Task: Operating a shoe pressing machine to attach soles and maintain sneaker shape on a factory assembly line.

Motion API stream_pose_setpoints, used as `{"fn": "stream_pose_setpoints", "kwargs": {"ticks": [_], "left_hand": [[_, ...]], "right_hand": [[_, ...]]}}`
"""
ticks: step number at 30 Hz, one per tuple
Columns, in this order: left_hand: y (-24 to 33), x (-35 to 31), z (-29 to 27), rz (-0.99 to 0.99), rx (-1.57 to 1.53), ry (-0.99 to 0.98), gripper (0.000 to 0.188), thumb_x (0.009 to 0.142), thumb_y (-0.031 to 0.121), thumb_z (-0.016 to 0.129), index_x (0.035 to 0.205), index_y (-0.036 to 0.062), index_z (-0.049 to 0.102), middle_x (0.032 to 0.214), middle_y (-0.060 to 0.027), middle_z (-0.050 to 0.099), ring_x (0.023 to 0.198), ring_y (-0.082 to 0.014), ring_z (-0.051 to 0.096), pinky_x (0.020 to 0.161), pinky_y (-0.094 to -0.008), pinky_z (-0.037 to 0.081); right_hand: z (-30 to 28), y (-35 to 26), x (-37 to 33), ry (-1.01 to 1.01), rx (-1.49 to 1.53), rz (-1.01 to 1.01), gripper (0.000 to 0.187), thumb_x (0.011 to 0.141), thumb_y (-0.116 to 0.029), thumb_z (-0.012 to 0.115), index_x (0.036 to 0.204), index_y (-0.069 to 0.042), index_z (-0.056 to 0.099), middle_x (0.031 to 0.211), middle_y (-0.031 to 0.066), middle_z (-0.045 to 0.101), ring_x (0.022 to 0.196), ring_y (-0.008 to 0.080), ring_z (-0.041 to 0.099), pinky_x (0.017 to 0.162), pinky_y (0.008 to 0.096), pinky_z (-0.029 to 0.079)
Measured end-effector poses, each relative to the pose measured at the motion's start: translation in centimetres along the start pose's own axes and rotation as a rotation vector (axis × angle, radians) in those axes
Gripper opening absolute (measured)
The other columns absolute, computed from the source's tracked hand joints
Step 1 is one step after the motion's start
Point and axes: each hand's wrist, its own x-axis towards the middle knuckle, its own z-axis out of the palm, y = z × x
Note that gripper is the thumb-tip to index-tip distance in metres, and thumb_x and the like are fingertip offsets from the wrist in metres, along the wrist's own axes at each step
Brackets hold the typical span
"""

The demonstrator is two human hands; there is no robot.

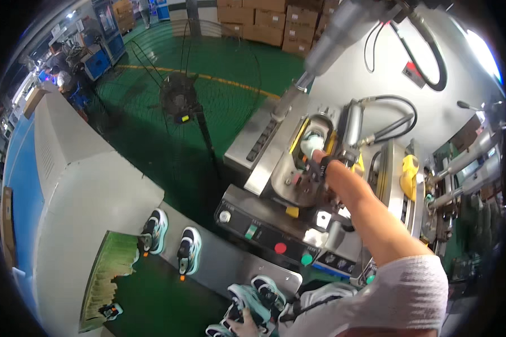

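At the lower edge my left hand [245,324] has its fingers against a mint, white and black sneaker [248,300], gripping it. Another sneaker [269,293] is just to its right, and part of a third shows at the bottom edge. My right arm stretches up into the metal press [295,182]. In the press's recess my right hand [312,145] looks white and gloved, with a dark band at the wrist. Its fingers are too small and blurred to make out, and whether it holds anything is unclear.
Two sneakers [189,251] stand on the curved grey ledge to the left. Below the press is a control panel [264,230] with red and green buttons. A large floor fan [180,95] stands beyond. Cartons [264,25] are stacked at the back; a person [64,78] sits far left.
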Motion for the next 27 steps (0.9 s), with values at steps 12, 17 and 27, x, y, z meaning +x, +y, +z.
{"fn": "stream_pose_setpoints", "kwargs": {"ticks": [12,17,27], "left_hand": [[-4.3,1.7,3.9,0.176,-0.572,0.078,0.043,0.079,0.022,0.077,0.109,0.0005,0.056,0.099,-0.0087,0.062,0.088,-0.0187,0.059,0.085,-0.0332,0.047],[-5.0,3.1,3.3,0.178,-0.505,0.06,0.05,0.08,0.031,0.075,0.111,-0.0037,0.057,0.103,-0.0138,0.063,0.093,-0.0223,0.06,0.086,-0.0347,0.047],[-7.1,6.5,0.1,0.222,-0.476,-0.119,0.056,0.086,0.029,0.071,0.123,-0.0087,0.052,0.112,-0.0187,0.063,0.098,-0.0257,0.06,0.089,-0.0373,0.047]], "right_hand": [[-10.4,-3.2,-19.0,0.176,0.736,-0.58,0.057,0.09,-0.023,0.057,0.133,0.011,0.041,0.123,0.031,0.056,0.111,0.0406,0.057,0.1,0.0395,0.042],[-6.9,3.1,-40.6,-0.17,0.169,-0.821,0.071,0.088,-0.022,0.06,0.143,0.01,0.029,0.149,0.0316,0.027,0.14,0.0416,0.028,0.117,0.042,0.021],[0.8,7.7,-50.0,-0.109,0.206,-0.938,0.079,0.079,-0.024,0.069,0.14,0.008,0.03,0.141,0.0343,0.032,0.134,0.0492,0.03,0.113,0.0536,0.023]]}}
